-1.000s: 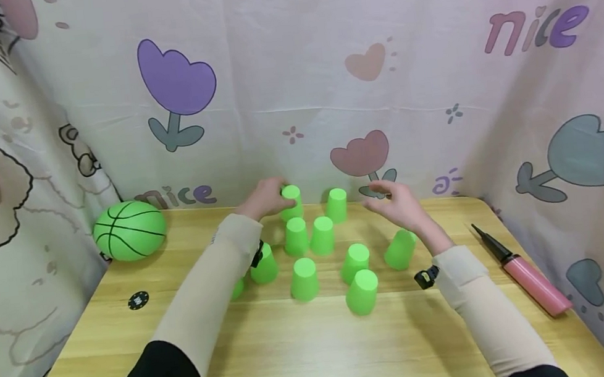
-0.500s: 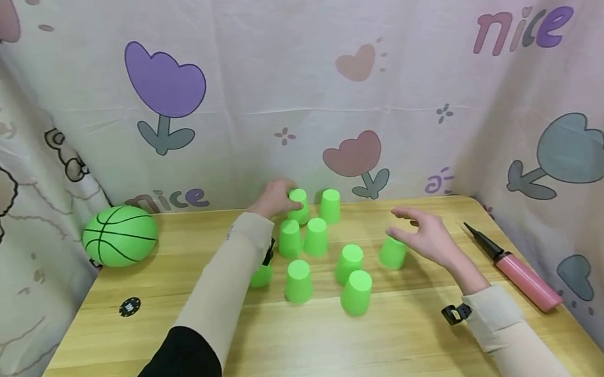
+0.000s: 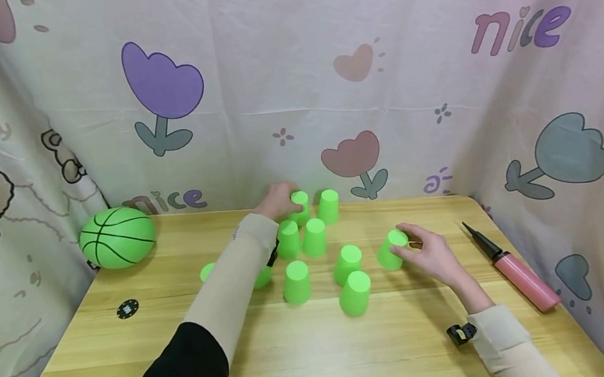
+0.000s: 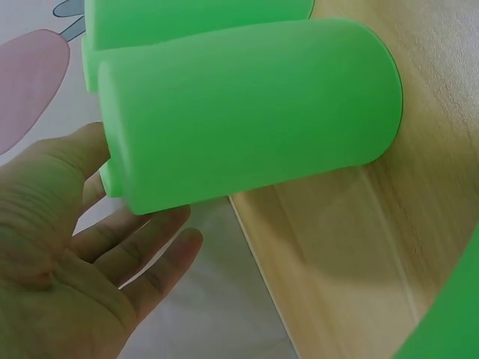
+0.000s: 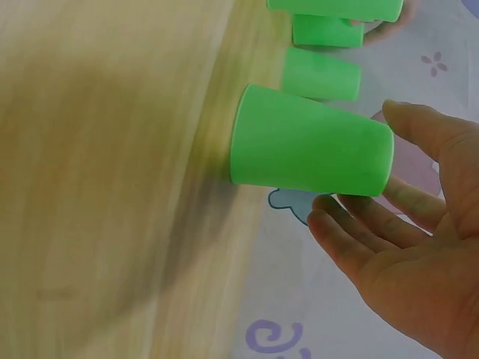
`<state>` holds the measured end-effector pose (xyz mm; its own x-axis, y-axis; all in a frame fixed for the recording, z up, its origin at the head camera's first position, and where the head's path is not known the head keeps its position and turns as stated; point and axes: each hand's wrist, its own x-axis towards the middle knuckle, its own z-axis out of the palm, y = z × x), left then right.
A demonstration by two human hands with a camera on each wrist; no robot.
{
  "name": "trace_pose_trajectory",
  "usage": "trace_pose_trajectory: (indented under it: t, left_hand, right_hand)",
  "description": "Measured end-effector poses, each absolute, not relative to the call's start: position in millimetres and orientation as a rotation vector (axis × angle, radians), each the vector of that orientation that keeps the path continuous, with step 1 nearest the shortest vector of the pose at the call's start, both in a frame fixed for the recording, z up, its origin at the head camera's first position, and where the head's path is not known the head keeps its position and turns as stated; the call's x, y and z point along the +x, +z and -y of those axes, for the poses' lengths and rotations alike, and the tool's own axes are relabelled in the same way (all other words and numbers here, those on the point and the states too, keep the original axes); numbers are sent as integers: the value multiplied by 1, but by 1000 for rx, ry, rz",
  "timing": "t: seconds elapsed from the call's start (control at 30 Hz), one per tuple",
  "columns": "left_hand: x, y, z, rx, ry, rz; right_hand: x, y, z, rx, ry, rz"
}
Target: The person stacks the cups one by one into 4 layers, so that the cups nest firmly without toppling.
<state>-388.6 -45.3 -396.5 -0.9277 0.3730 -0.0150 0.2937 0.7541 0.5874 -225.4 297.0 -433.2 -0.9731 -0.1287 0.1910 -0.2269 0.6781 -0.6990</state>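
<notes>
Several green cups stand upside down on the wooden table [image 3: 321, 360]. My left hand [image 3: 279, 198] reaches to the back row and touches the rear left cup [image 3: 300, 206] with straight, relaxed fingers. In the left wrist view that cup [image 4: 247, 120] fills the frame, with the thumb of the left hand [image 4: 112, 224] against its top and the fingers spread beside it. My right hand [image 3: 419, 248] lies beside the rightmost cup [image 3: 391, 249]. In the right wrist view that cup [image 5: 310, 149] sits just ahead of the loosely spread right hand [image 5: 382, 194]. My left forearm hides part of two cups.
A green basketball [image 3: 116, 237] lies at the table's back left, with a black chip [image 3: 127, 308] in front of it. A pink hand pump [image 3: 515, 270] lies along the right edge. A printed curtain [image 3: 324, 86] closes in the back and both sides.
My right hand has come from the back of the table toward me and to the rightmost cup. My left hand has stayed at the rear left cup.
</notes>
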Motion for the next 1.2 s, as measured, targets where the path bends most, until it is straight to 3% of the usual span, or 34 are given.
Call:
trace_pose_trajectory:
  t: [1.2]
  left_hand:
    - [-387, -399, 58, 494, 1004, -2771]
  right_hand:
    - [-225, -441, -298, 274, 1228, 2767]
